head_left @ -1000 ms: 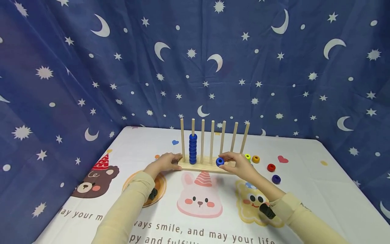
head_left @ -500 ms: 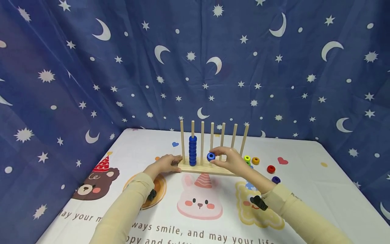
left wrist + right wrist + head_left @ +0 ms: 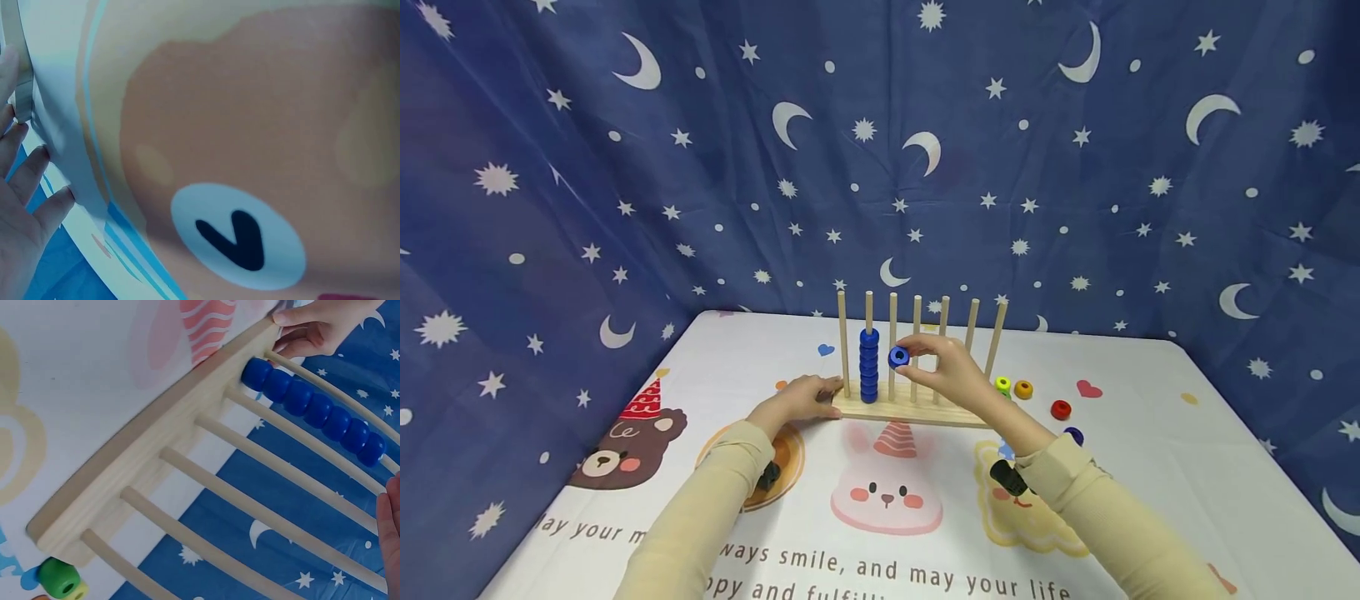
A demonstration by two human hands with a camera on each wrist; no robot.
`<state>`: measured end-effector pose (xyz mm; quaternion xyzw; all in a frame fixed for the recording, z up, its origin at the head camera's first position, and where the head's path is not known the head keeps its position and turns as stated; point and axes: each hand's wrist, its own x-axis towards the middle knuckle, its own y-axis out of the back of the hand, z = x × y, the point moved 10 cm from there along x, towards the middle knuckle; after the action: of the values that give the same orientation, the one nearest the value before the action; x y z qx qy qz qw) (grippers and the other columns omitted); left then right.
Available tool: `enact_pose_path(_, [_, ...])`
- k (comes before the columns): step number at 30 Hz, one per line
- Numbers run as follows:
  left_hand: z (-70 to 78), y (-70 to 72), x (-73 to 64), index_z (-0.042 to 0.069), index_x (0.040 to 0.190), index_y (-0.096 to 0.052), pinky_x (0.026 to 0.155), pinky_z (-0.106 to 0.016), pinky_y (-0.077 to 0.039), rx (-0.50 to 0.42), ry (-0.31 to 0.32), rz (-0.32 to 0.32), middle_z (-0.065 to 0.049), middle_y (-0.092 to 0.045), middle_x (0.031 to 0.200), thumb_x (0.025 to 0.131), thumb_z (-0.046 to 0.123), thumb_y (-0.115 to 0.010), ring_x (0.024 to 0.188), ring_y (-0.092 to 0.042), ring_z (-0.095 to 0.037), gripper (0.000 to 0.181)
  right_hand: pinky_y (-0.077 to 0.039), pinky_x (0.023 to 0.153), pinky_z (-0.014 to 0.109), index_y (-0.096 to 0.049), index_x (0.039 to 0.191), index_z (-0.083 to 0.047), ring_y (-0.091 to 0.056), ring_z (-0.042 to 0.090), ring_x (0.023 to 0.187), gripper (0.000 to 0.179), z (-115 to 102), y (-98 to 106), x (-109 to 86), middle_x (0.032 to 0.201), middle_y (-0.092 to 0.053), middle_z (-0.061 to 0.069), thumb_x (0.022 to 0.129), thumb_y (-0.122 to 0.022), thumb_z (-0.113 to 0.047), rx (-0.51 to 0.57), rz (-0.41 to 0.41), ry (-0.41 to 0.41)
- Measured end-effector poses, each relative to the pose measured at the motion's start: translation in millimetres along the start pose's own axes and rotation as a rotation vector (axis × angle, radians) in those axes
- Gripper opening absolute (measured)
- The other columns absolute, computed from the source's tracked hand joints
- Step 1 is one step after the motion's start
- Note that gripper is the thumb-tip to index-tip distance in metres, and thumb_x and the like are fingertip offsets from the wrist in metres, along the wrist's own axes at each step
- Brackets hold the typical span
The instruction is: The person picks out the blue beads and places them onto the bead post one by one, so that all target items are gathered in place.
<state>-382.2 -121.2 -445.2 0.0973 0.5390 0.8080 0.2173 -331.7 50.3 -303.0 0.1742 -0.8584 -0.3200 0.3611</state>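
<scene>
A wooden peg rack (image 3: 917,412) with several upright pegs stands on the table in the head view. Its second peg from the left carries a stack of blue beads (image 3: 868,367). My left hand (image 3: 797,400) grips the left end of the base, thumb in front and fingers behind, as the right wrist view also shows. My right hand (image 3: 951,369) pinches one loose blue bead (image 3: 892,359) between thumb and fingers, raised off the base in front of the third peg. In the right wrist view only the right hand's fingers (image 3: 390,519) show, and the held bead is out of sight.
Right of the rack lie a yellow-green bead (image 3: 1003,383), a green one partly hidden by the right hand, an orange bead (image 3: 1023,389), a red bead (image 3: 1061,409) and a dark blue bead (image 3: 1074,435). A starry blue curtain (image 3: 820,208) hangs behind the table.
My right hand has carried the blue bead leftward and upward, from low before the rack's right half to the third peg. The left hand has stayed at the rack's end.
</scene>
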Motion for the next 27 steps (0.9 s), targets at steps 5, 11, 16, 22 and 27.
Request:
enact_pose_path(5, [0.3,0.8,-1.5,0.002,0.133,-0.053,0.106,-0.049,-0.038,-0.009,0.006,0.0,-0.014,-0.049,0.14,0.082,0.029,-0.072,0.126,-0.047,-0.039,0.06,-0.054,0.089,0.041,-0.065,0.11,0.001,-0.067,0.027,0.095,0.031,-8,2,6.0,0.106,-0.07,0.014,0.081,-0.072,-0.01,-0.009,0.016,0.017])
enact_pose_path(11, [1.8,-1.3,-0.9,0.003,0.132,-0.053,0.106,-0.049,-0.039,-0.003,0.006,-0.005,-0.014,-0.05,0.139,0.082,0.03,-0.072,0.125,-0.048,-0.039,0.059,-0.054,0.087,0.04,-0.064,0.112,0.002,-0.066,0.027,0.095,0.033,-19,5,14.5,0.106,-0.069,0.015,0.082,-0.072,-0.011,-0.016,0.025,0.032])
enact_pose_path(16, [3.0,0.2,1.7,0.003,0.131,-0.055,0.105,-0.049,-0.04,0.001,0.007,-0.003,-0.014,-0.051,0.138,0.082,0.029,-0.072,0.124,-0.05,-0.038,0.058,-0.055,0.084,0.036,-0.064,0.111,0.003,-0.066,0.025,0.092,0.032,-25,6,21.9,0.103,-0.07,0.014,0.082,-0.072,-0.011,-0.039,0.032,0.066])
enact_pose_path(22, [3.5,1.3,4.2,0.004,0.132,-0.054,0.104,-0.049,-0.04,0.003,0.011,-0.009,-0.014,-0.051,0.138,0.082,0.03,-0.072,0.124,-0.05,-0.038,0.059,-0.055,0.085,0.034,-0.065,0.111,0.002,-0.065,0.024,0.093,0.031,-31,10,30.5,0.103,-0.07,0.013,0.083,-0.07,-0.01,-0.05,0.039,0.108])
enact_pose_path(27, [1.8,2.3,2.6,0.004,0.132,-0.055,0.105,-0.048,-0.04,0.0,0.021,-0.009,-0.013,-0.052,0.138,0.082,0.029,-0.072,0.124,-0.051,-0.038,0.058,-0.054,0.086,0.036,-0.064,0.113,0.003,-0.065,0.026,0.094,0.032,-39,13,36.8,0.105,-0.069,0.014,0.084,-0.069,-0.01,-0.068,0.029,0.17])
